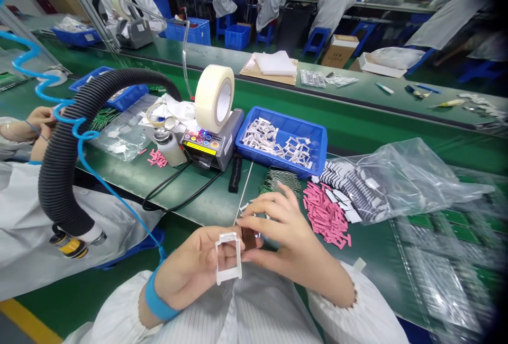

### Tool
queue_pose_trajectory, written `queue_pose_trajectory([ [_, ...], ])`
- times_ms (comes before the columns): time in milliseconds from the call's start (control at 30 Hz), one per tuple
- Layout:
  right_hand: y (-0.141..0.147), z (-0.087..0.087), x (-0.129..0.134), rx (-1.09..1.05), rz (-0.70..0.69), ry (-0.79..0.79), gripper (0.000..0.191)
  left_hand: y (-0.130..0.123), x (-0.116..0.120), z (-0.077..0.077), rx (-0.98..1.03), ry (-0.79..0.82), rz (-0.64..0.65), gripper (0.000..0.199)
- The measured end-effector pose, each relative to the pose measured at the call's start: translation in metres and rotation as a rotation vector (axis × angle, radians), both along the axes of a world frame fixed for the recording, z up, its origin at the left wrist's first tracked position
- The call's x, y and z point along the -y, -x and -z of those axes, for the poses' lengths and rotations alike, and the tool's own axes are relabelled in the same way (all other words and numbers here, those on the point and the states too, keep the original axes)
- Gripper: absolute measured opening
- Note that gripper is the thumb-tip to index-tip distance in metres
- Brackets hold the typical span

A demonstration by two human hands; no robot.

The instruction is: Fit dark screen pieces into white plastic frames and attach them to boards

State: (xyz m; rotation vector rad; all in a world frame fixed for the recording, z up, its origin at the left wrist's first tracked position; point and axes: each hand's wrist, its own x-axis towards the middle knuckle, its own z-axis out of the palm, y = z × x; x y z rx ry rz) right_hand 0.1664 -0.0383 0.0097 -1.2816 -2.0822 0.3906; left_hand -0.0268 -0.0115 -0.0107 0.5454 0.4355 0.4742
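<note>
My left hand (190, 270), with a blue wrist strap (159, 299), holds a white plastic rectangular frame (228, 258) upright between its fingers. My right hand (278, 233) sits just beyond it, its fingertips pinching a small dark piece (249, 239) against the frame's edge. Below my right hand's fingers lies a loose pile of pink foam strips (326, 215). A blue tray (281, 140) of white frames stands farther forward on the green bench (170, 190).
A tape dispenser (210, 116) and a bottle (170, 145) stand left of the tray. A black corrugated hose (65, 143) arches at left, beside a co-worker's hand (37, 124). Plastic bags of parts (397, 185) and green circuit boards (444, 259) lie at right.
</note>
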Motion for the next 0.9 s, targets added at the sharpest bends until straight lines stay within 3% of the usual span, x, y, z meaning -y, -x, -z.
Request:
queue_pose_trajectory([
  [100, -0.007, -0.001, 0.002, 0.195, 0.059, -0.184, 0.027, 0.004, -0.002, 0.001, 0.054, -0.006, -0.020, 0.039],
  [267, -0.023, -0.001, 0.004, 0.402, 0.114, -0.279, 0.020, 0.006, -0.006, 0.006, -0.001, -0.025, -0.063, 0.040],
  [400, -0.018, -0.001, 0.009, 0.215, 0.224, -0.307, 0.023, -0.005, -0.006, 0.010, 0.002, -0.036, -0.079, 0.040],
  [567, 0.010, 0.004, 0.018, -0.093, 0.221, -0.346, 0.030, -0.020, -0.004, 0.014, 0.100, -0.046, -0.036, 0.042],
  [700, 0.021, 0.012, 0.017, -0.153, 0.180, -0.331, 0.032, -0.021, -0.001, 0.016, 0.182, -0.051, -0.066, 0.038],
  [900, 0.014, 0.013, 0.018, -0.167, 0.054, -0.354, 0.033, -0.023, 0.001, 0.018, 0.176, -0.033, -0.036, 0.039],
])
